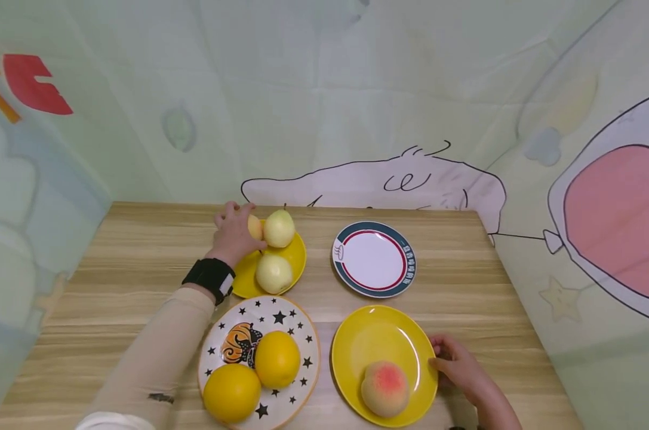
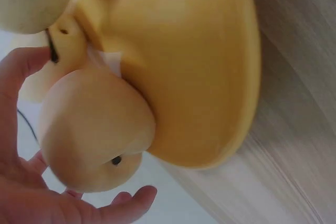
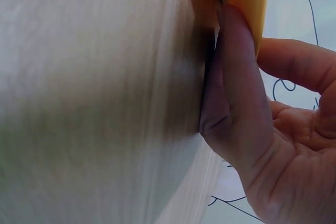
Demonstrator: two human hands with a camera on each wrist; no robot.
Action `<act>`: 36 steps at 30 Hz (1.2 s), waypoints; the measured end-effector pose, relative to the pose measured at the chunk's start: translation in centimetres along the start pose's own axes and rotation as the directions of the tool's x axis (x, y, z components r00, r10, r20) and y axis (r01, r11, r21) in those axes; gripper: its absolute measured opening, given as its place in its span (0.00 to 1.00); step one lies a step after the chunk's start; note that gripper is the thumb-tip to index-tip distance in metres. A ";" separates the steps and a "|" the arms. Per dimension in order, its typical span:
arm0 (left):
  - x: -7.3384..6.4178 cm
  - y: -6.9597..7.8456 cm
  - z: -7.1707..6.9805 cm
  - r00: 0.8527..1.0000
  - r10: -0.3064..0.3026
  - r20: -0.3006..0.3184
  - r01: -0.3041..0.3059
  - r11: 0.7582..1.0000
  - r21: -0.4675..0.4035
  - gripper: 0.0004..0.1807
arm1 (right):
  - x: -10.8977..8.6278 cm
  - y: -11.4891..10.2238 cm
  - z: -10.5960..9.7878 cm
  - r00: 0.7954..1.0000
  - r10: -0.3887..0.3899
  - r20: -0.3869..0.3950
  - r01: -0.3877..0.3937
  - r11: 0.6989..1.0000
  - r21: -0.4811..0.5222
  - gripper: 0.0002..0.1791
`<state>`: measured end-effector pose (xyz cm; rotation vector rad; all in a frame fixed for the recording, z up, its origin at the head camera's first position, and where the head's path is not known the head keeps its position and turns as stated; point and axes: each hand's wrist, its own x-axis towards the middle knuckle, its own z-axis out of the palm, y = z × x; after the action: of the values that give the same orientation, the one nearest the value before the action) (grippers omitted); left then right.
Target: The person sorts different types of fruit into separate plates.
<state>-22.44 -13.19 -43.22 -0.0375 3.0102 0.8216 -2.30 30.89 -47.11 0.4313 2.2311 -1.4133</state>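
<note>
My left hand (image 1: 234,235) reaches over the far yellow plate (image 1: 300,263), its fingers spread around a pale orange peach (image 1: 255,227). In the left wrist view, gaps show between the peach (image 2: 97,129) and the fingertips, and the thumb lies over by the fruit behind it. Two pale yellow-green pears (image 1: 279,229) share that plate, one beside the peach and one nearer. At the near yellow plate (image 1: 375,328), my right hand (image 1: 461,365) pinches the right rim between thumb and fingers. A red-tinged peach (image 1: 385,389) sits on this plate. In the right wrist view, fingers reach under the rim (image 3: 247,9).
A star-patterned white plate (image 1: 297,394) with two yellow-orange fruits (image 1: 277,359) stands at the near left, below my left forearm. A white plate with a blue rim (image 1: 374,260) lies at the back right. A printed cloth (image 1: 313,107) hangs behind the wooden table (image 1: 141,263).
</note>
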 end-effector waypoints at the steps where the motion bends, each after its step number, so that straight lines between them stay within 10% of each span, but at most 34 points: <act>1: 0.1 -0.1 0.1 1.000 -0.006 0.005 0.006 1.000 0.000 0.48 | 0.0 -0.1 0.0 1.000 -0.003 -0.001 0.003 1.000 -0.001 0.19; 18: 1.4 -1.2 2.5 0.995 0.013 -0.097 -0.014 1.000 -0.006 0.43 | 0.0 -0.1 0.0 1.000 0.006 0.007 -0.006 1.000 0.006 0.20; 36: 1.0 -1.4 1.7 0.996 -0.043 -0.080 0.037 0.997 -0.069 0.41 | 0.2 0.2 -0.1 1.000 -0.010 0.015 0.010 1.000 -0.003 0.20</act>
<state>-23.33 -13.56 -45.38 -0.1351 3.0444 0.9403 -2.36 31.02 -47.34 0.4083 2.2266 -1.4132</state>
